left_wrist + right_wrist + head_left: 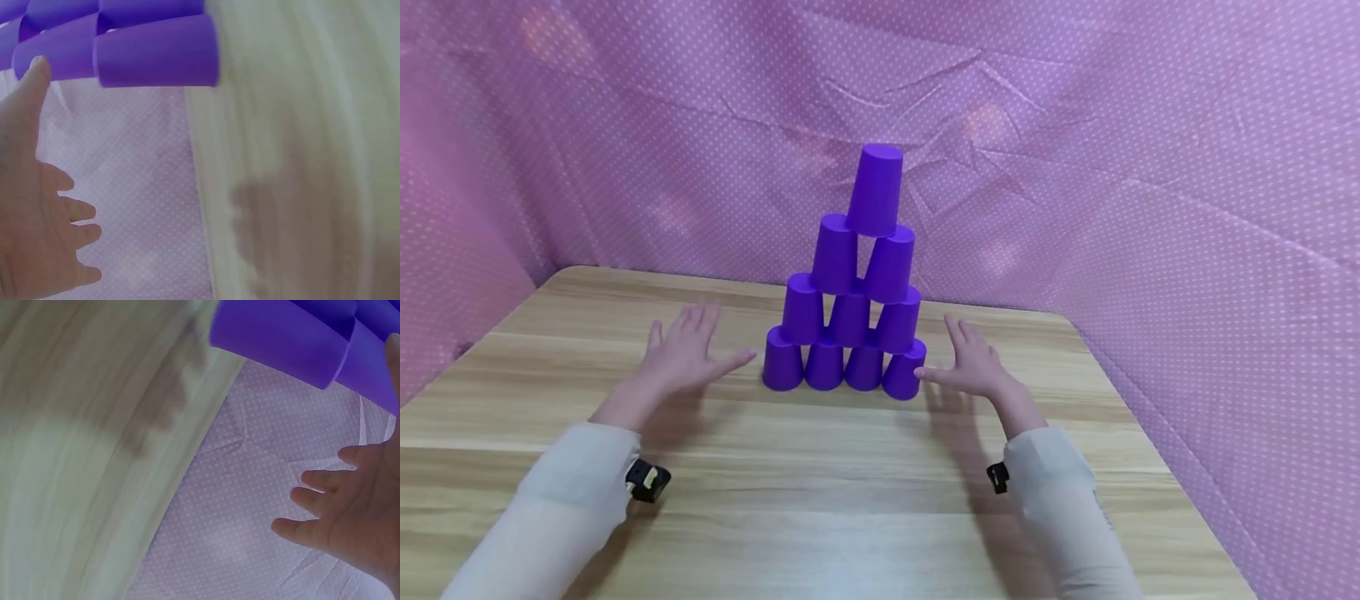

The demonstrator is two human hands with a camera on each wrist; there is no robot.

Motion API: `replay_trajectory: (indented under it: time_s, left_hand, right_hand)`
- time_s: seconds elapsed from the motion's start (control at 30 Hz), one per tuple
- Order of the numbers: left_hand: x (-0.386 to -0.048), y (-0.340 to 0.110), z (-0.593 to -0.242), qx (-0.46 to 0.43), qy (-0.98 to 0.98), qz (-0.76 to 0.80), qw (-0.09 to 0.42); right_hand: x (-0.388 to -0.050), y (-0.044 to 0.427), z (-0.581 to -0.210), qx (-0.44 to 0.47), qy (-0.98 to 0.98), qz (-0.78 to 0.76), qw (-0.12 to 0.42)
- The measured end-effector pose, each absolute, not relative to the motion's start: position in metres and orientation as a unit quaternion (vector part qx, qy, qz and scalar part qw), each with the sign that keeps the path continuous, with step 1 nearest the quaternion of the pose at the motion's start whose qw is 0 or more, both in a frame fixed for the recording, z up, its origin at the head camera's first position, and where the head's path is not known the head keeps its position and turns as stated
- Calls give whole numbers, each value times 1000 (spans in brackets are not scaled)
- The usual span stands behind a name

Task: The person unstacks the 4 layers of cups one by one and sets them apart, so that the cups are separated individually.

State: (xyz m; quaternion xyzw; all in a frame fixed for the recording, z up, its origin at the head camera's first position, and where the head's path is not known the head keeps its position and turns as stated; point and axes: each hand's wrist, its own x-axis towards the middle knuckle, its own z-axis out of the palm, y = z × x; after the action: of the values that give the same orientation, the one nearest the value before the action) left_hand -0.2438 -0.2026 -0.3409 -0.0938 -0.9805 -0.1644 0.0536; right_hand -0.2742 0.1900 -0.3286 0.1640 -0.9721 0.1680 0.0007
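Observation:
A pyramid of upside-down purple cups stands on the wooden table, four tiers high, with a single top cup (877, 192) at its peak. My left hand (681, 354) is spread beside the pyramid's left side, its thumb pointing toward the bottom left cup (783, 360) across a small gap. On the other side, my right hand (972, 362) is spread with its thumb tip overlapping the edge of the bottom right cup (902, 372); whether it touches, I cannot tell. Both wrist views show straight, parted fingers and nothing held. The left wrist view shows a bottom-row cup (157, 53) sideways.
The wooden table (820, 500) extends toward me in front of the pyramid. Pink dotted cloth (700, 125) hangs behind the table and along both sides. A small black device (647, 481) sits at the left wrist, and another black device (997, 477) at the right.

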Motion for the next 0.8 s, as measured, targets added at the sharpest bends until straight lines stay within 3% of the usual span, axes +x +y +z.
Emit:
replay_trajectory:
  time_s: [0.27,0.8]
  left_hand:
    - [-254,-193,-316,-95,-952,-276,88]
    - [-266,-153,-267,-70,-881,-458,93]
  right_hand:
    - [-277,188,-328,165,-948,271,-12]
    - [-280,175,-346,95,-887,448,-58]
